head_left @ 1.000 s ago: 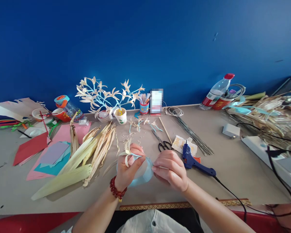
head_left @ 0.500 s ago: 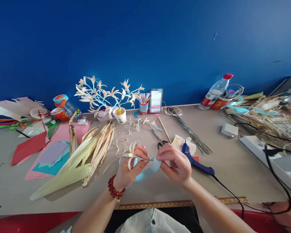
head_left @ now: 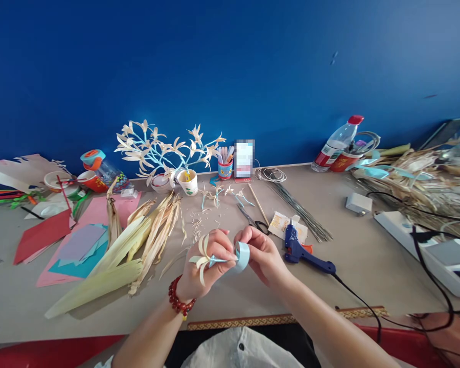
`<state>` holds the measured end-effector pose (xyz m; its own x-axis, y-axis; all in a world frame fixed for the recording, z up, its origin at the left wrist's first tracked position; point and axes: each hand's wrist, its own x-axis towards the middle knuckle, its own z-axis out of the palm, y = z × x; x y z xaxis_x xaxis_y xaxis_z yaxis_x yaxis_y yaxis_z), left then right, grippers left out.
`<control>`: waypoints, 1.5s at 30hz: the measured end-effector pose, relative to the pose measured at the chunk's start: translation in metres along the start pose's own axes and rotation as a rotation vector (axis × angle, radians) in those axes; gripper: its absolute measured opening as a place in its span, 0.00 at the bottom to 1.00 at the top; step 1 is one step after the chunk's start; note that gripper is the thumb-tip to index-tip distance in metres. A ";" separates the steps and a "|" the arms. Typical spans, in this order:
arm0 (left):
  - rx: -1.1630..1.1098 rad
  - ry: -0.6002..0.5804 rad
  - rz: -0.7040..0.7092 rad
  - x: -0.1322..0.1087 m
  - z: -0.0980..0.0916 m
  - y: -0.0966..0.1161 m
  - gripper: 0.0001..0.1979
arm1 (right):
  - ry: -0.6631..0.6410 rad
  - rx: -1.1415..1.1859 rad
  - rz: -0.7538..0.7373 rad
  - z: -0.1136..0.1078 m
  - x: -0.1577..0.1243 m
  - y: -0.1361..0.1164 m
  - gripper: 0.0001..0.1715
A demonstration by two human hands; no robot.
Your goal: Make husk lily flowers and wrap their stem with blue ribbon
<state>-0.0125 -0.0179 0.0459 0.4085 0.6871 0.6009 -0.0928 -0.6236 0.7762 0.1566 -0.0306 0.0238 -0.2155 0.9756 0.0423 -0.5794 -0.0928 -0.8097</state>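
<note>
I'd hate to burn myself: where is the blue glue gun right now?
Head view: the glue gun lies on the table just right of the right hand, near the scissors.

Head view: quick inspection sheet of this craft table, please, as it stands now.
Surface: grey table, crowded with craft materials.
Job's things: husk flower and light-blue ribbon, held together above the table.
Clutter: corn husks, coloured paper, scissors, wire rods, glue gun, water bottle.
Hands: left hand pinches the husk flower; right hand holds the light-blue ribbon.
Cables: black cord runs from the glue gun over the front edge; more black leads by the power strip.
Surroundings: blue wall behind; no other person seen.
</note>
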 end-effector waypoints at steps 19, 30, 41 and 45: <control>0.048 -0.005 0.142 -0.001 -0.003 -0.010 0.08 | 0.008 0.260 0.414 0.008 -0.009 0.005 0.16; 0.000 -0.029 0.080 -0.003 -0.003 -0.011 0.12 | -0.020 0.258 0.437 0.009 -0.010 0.009 0.16; -0.055 0.008 0.046 -0.003 -0.001 -0.009 0.10 | -0.134 0.301 0.512 0.007 -0.008 0.014 0.13; -0.045 0.068 0.014 -0.006 0.000 -0.010 0.08 | -0.098 0.328 0.573 0.010 -0.010 0.011 0.13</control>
<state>-0.0141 -0.0161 0.0349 0.3445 0.7029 0.6223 -0.1394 -0.6172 0.7743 0.1445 -0.0436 0.0200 -0.6222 0.7326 -0.2760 -0.5579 -0.6622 -0.5003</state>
